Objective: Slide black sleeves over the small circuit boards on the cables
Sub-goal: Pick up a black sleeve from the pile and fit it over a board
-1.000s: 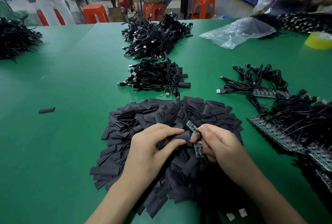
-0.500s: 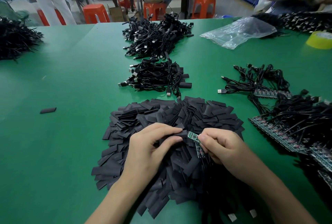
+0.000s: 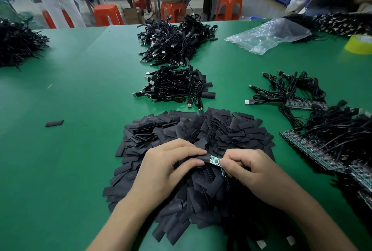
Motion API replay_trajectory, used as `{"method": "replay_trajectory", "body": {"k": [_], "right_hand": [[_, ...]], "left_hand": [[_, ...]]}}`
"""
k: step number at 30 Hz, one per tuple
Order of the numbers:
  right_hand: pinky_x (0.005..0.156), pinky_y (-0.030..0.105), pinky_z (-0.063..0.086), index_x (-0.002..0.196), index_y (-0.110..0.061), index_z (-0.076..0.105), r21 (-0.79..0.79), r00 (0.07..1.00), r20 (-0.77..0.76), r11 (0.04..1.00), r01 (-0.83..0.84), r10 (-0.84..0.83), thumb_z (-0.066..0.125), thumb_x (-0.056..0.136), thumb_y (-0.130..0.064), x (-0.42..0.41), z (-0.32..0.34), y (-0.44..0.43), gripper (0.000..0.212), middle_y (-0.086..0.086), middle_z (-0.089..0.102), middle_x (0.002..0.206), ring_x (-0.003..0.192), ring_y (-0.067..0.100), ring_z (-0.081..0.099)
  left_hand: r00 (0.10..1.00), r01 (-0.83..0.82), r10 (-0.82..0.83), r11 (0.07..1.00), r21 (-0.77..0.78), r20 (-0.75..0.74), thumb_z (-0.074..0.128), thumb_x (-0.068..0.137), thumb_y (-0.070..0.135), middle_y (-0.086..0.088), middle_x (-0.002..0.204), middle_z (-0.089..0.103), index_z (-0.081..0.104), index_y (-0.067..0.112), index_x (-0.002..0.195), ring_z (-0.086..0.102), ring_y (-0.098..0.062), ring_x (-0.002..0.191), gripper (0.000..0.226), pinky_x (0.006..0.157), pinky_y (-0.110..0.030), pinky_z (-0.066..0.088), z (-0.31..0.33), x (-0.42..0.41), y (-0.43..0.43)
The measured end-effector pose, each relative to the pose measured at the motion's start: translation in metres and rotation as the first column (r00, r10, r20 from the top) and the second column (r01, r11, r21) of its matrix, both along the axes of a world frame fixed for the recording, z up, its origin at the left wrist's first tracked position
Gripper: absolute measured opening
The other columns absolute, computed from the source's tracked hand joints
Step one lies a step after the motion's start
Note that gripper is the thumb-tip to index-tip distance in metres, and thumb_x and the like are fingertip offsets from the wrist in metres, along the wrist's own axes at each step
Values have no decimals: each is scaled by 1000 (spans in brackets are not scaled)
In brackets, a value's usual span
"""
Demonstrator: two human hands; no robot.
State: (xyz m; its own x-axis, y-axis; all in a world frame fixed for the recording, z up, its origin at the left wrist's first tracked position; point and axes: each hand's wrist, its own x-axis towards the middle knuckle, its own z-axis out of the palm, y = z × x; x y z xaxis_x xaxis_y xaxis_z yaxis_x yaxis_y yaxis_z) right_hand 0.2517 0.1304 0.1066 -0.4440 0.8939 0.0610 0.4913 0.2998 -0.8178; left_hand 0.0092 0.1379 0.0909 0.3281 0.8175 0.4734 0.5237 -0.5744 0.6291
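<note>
Over a big heap of flat black sleeves (image 3: 211,130), my left hand (image 3: 167,168) pinches one black sleeve (image 3: 204,158) between thumb and fingers. My right hand (image 3: 247,172) grips a small green circuit board (image 3: 215,159) by its near end. The board's far end sits inside the sleeve's mouth; its middle still shows green. A second board (image 3: 223,172) peeks out under my right fingers. The cable from the board is hidden under my right hand.
Bare boards on cables (image 3: 314,146) lie in rows at the right. Two piles of sleeved cables (image 3: 177,87) (image 3: 175,41) sit beyond the heap. A stray sleeve (image 3: 54,123) lies left. A plastic bag (image 3: 269,35), a yellow tape roll (image 3: 360,44) and other people are at the far side.
My hands have come together: the board tilted from pointing up to lying level, and its far end has slid into the sleeve held by my left hand.
</note>
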Motion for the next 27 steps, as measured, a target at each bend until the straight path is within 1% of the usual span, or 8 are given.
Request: {"method": "replay_trajectory", "body": {"k": [4, 9, 12, 15, 19, 21, 25, 27], "right_hand": [[52, 21, 27, 67, -17, 52, -15, 1000, 12, 1000, -10, 11, 57, 104, -26, 1, 1, 0, 38, -11, 41, 57, 55, 2, 35], [53, 20, 28, 66, -21, 52, -7, 1000, 8, 1000, -16, 16, 58, 104, -25, 2, 1, 0, 39, -14, 43, 57, 55, 2, 37], [53, 20, 28, 67, -23, 51, 4, 1000, 17, 1000, -18, 18, 58, 104, -28, 2, 0, 0, 38, -15, 43, 57, 55, 2, 38], [53, 21, 27, 68, -22, 52, 5, 999, 30, 1000, -18, 18, 57, 104, -31, 2, -1, 0, 38, -12, 43, 58, 56, 3, 38], [53, 21, 27, 69, -18, 53, 8, 999, 23, 1000, -29, 28, 56, 104, -32, 1, 0, 0, 38, -10, 42, 59, 56, 3, 37], [53, 21, 27, 69, -19, 53, 6, 999, 27, 1000, -30, 29, 56, 104, -32, 1, 0, 0, 38, -10, 43, 59, 55, 4, 38], [54, 20, 28, 67, -24, 50, 1, 999, 33, 999, -41, 41, 57, 104, -30, 0, 1, -1, 38, -13, 43, 58, 56, 3, 39], [54, 18, 29, 67, -24, 51, 5, 998, 35, 999, -44, 43, 58, 104, -29, -2, 0, -1, 38, -13, 44, 58, 56, 3, 40]], "left_hand": [[1000, -3, 3, 1000, 9, -23, 71, 95, 34, 16, 108, 70, 79, 22, 112, 67, 0, 101, 22, 89, -16, 50, 0, 2, -1], [1000, -12, 13, 1000, 8, -11, 71, 95, 32, 14, 109, 70, 78, 20, 113, 66, 1, 103, 23, 92, -14, 48, 0, 5, -2], [998, 27, -25, 999, 41, -49, 69, 96, 34, 13, 109, 69, 77, 19, 117, 66, 1, 100, 27, 89, -17, 52, 1, 3, -2], [997, 53, -48, 996, 67, -65, 70, 94, 33, 11, 107, 69, 77, 18, 116, 67, -1, 96, 27, 85, -21, 55, 2, 2, -1], [1000, 6, -5, 999, 39, -15, 76, 92, 31, 14, 106, 71, 79, 20, 111, 67, 1, 98, 22, 87, -16, 51, 3, 2, -2], [1000, 9, -9, 999, 36, -10, 76, 91, 30, 13, 105, 71, 80, 19, 109, 67, 2, 98, 22, 87, -16, 51, 3, 2, -2], [996, 89, -87, 996, 34, -34, 72, 94, 30, 10, 106, 70, 79, 17, 110, 67, -1, 98, 22, 87, -21, 55, 5, 2, -2], [992, 117, -116, 993, 28, -46, 73, 95, 28, 9, 105, 71, 79, 17, 110, 68, -2, 97, 19, 85, -24, 56, 5, 4, -3]]}}
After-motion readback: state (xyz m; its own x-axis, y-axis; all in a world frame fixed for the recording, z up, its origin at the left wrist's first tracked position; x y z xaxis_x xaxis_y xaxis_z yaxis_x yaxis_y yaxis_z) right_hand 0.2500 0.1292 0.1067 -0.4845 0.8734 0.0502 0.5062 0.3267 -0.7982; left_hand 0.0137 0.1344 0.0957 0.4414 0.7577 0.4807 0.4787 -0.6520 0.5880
